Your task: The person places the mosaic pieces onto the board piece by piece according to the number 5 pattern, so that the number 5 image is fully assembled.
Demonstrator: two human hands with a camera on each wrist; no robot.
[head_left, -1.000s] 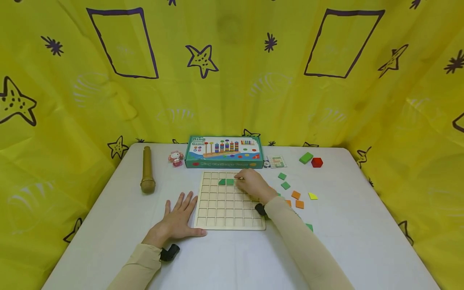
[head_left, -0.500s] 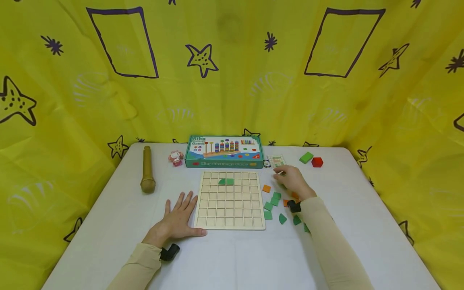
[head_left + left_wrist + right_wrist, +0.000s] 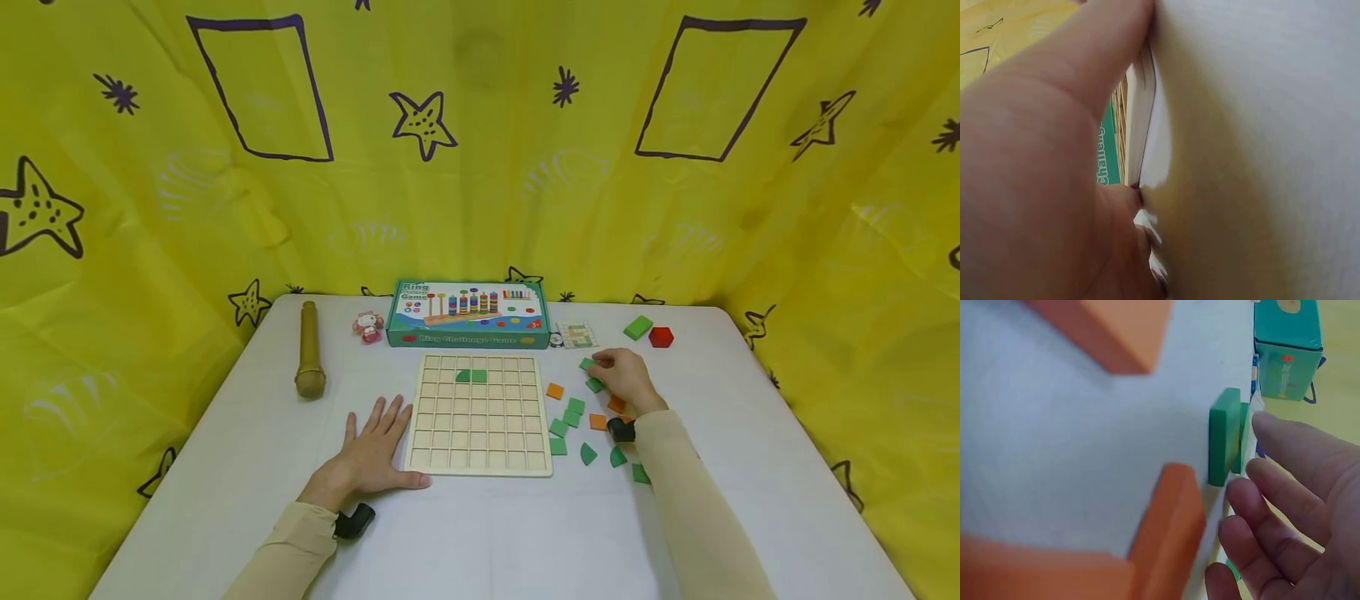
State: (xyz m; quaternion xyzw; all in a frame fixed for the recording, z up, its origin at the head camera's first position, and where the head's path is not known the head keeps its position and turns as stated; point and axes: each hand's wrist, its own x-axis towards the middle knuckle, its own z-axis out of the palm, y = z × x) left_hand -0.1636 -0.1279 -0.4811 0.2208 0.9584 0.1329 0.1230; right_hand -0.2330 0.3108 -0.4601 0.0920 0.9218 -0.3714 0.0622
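The teal box [image 3: 468,314] at the back of the desk [image 3: 480,533] says "Ring" and "Game" on its lid, and words along its front that look like "Ring Challenge Game". The left wrist view shows part of "Challenge" too. The right hand [image 3: 624,381] hovers over the loose tiles with its fingers [image 3: 1285,487] softly bent, holding nothing. A green tile [image 3: 587,364] lies right at its fingertips, and another green tile [image 3: 595,385] lies just under them. In the right wrist view a green tile [image 3: 1225,436] stands just past the fingertips, but it is hard to tell if they touch. Orange tiles [image 3: 597,422] and more green tiles [image 3: 567,421] lie near the wrist, between this hand and the wooden grid board [image 3: 478,414]. The board holds two green pieces [image 3: 471,376] in its second row from the back. The left hand [image 3: 371,457] lies flat on the desk with fingers spread, thumb against the board's near left edge. A green block [image 3: 638,327] and a red block [image 3: 661,337] sit behind the right hand. There is bare desk to the right of that hand, out to the desk edge.
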